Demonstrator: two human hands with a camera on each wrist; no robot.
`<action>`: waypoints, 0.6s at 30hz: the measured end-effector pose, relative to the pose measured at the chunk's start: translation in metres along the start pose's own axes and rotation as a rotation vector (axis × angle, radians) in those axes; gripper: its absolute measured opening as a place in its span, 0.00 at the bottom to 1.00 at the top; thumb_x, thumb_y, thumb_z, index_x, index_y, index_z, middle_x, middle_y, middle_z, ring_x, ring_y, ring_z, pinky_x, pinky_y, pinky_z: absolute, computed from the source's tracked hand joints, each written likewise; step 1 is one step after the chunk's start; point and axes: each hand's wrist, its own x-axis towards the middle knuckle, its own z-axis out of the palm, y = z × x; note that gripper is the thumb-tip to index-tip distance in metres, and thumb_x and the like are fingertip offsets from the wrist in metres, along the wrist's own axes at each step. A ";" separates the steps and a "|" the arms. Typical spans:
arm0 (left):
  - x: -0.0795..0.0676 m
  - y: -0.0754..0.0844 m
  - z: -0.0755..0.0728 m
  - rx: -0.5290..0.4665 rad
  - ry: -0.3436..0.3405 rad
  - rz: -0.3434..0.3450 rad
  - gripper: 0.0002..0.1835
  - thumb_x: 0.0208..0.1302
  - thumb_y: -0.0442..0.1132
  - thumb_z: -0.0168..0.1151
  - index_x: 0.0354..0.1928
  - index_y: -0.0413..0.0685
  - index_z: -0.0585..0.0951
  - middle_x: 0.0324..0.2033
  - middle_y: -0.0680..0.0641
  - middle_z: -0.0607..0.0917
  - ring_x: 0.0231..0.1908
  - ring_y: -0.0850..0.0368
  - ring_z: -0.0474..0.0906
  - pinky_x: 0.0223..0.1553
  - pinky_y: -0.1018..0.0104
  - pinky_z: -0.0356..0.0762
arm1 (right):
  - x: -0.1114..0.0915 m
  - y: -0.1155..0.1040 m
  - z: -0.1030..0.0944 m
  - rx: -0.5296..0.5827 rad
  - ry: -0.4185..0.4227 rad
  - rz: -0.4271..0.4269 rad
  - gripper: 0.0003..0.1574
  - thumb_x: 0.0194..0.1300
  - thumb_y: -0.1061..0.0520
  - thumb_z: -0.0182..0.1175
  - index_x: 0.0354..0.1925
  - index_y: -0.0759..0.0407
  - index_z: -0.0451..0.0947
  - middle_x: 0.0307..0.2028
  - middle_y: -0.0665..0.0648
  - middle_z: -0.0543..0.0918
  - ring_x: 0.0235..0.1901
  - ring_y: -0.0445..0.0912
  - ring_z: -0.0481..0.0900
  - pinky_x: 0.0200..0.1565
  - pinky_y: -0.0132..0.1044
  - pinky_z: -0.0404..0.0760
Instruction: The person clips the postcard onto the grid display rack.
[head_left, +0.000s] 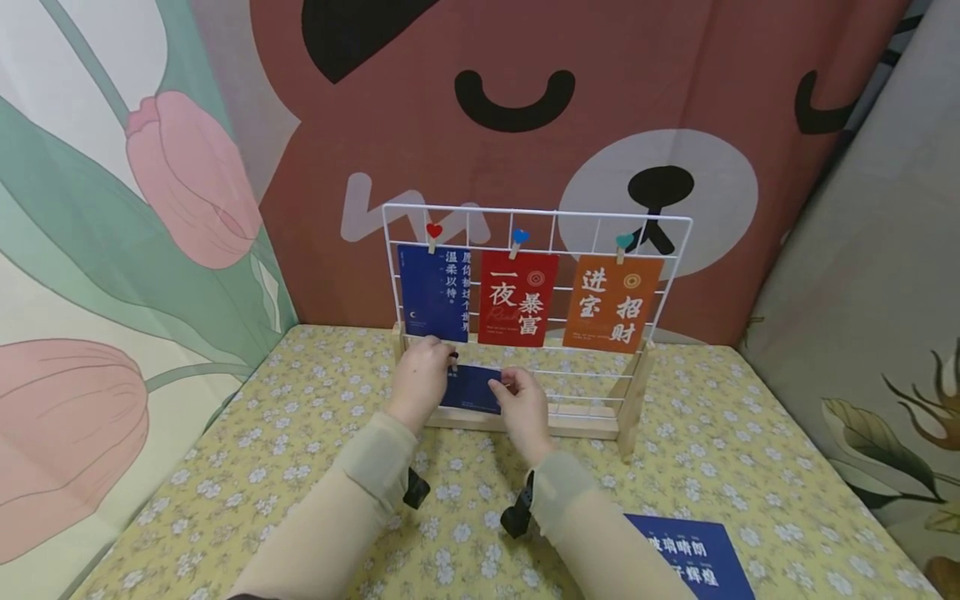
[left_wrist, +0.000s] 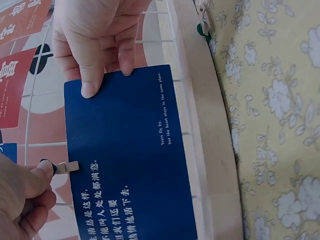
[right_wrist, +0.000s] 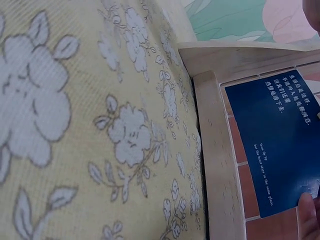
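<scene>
My left hand (head_left: 420, 377) pinches the dark-topped end of a small wooden clothespin (left_wrist: 68, 167). The clip's jaws sit at the top edge of a navy blue card (left_wrist: 125, 125) with white writing. With thumb and fingers, my right hand (head_left: 525, 410) holds the card's right edge. The card lies against the lower wires of a white grid rack (head_left: 585, 375). In the head view, my left hand hides the card's left part. Another blue card (head_left: 431, 296), a red card (head_left: 517, 300) and an orange card (head_left: 613, 304) hang above.
Heart-topped clips in red (head_left: 433, 233), blue (head_left: 519, 240) and teal (head_left: 622, 243) hold the upper cards. The rack has a wooden base (head_left: 585, 425). A loose blue card (head_left: 697, 554) lies on the flowered tablecloth (head_left: 465, 517). A green-topped clip (left_wrist: 202, 27) shows near the base.
</scene>
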 end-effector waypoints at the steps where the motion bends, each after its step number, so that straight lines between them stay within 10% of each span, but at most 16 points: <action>1: -0.001 0.000 0.000 -0.013 0.002 -0.003 0.04 0.61 0.33 0.66 0.35 0.39 0.86 0.30 0.44 0.83 0.32 0.50 0.81 0.38 0.60 0.80 | -0.001 0.000 0.000 -0.010 0.007 -0.008 0.12 0.66 0.55 0.63 0.47 0.57 0.79 0.39 0.54 0.80 0.37 0.47 0.77 0.37 0.41 0.79; 7: -0.010 0.000 0.000 -0.108 -0.034 -0.074 0.11 0.62 0.34 0.65 0.46 0.39 0.84 0.39 0.43 0.85 0.41 0.48 0.82 0.45 0.57 0.79 | -0.003 0.002 0.001 -0.021 0.037 -0.036 0.14 0.66 0.56 0.62 0.49 0.60 0.79 0.42 0.56 0.80 0.42 0.49 0.78 0.42 0.44 0.79; 18: -0.032 0.009 -0.001 -0.443 -0.139 -0.445 0.17 0.65 0.43 0.64 0.54 0.48 0.82 0.47 0.48 0.82 0.45 0.53 0.77 0.45 0.56 0.77 | -0.009 0.006 -0.003 0.051 0.054 0.006 0.15 0.66 0.57 0.62 0.50 0.59 0.79 0.42 0.56 0.81 0.42 0.49 0.78 0.42 0.42 0.79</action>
